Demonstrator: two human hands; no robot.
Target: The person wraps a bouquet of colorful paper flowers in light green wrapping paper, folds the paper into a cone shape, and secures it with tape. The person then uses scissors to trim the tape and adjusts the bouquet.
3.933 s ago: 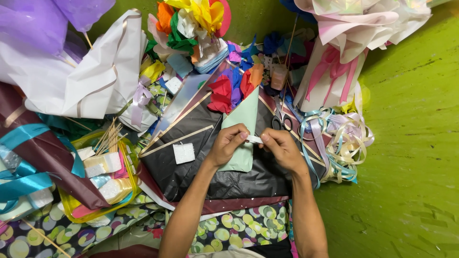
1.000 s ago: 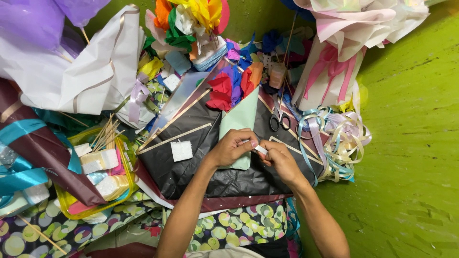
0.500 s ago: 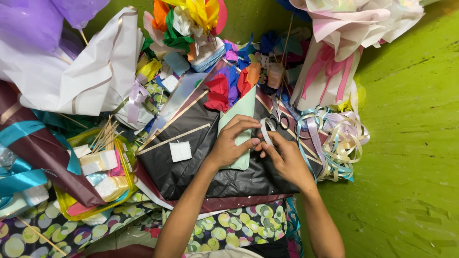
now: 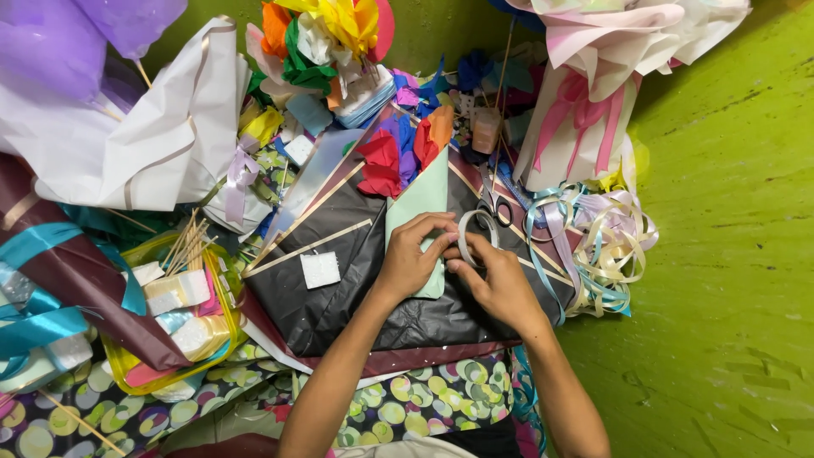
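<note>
My left hand rests on a pale green sheet of paper that lies on black wrapping paper; its fingertips touch a clear tape roll. My right hand grips the same tape roll from below and the right. Both hands meet at the roll, above the green paper's right edge. Scissors lie just beyond the roll.
Curled ribbons pile up at the right, beside a wrapped pink-ribboned bouquet. A small white foam block lies on the black paper. Wooden sticks and foam pieces sit in a yellow wrapper at left. Crepe paper scraps lie behind. The floor is green.
The small white piece once held between my fingers is gone; my right hand reached toward the scissors and now holds a tape roll, with my left hand closing on it.
</note>
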